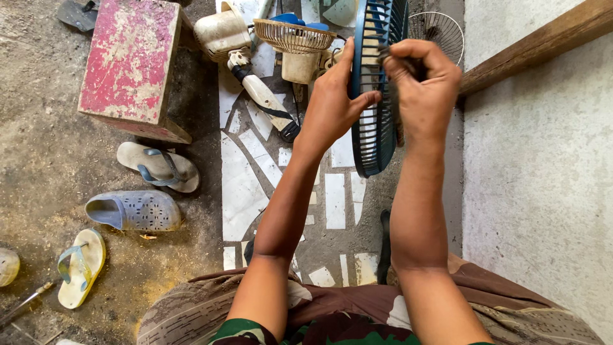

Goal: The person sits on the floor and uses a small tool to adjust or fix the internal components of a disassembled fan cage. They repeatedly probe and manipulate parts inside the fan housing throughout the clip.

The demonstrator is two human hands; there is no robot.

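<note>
Upper centre: left hand [332, 105] grasps a blue fan guard [373, 89] edge-on; right hand [424, 86] clenched on its rim, apparently working a fastening, needing steady support.

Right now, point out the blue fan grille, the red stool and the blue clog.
blue fan grille [370, 137], head view, on its lower ribs below the hands
red stool [131, 61], head view, on its worn top face
blue clog [137, 211], head view, on its perforated upper

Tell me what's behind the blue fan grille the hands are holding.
Behind the blue fan grille sits a cream fan body with a basket-shaped guard and a wire guard on the floor. The grille covers whatever lies between them.
</note>
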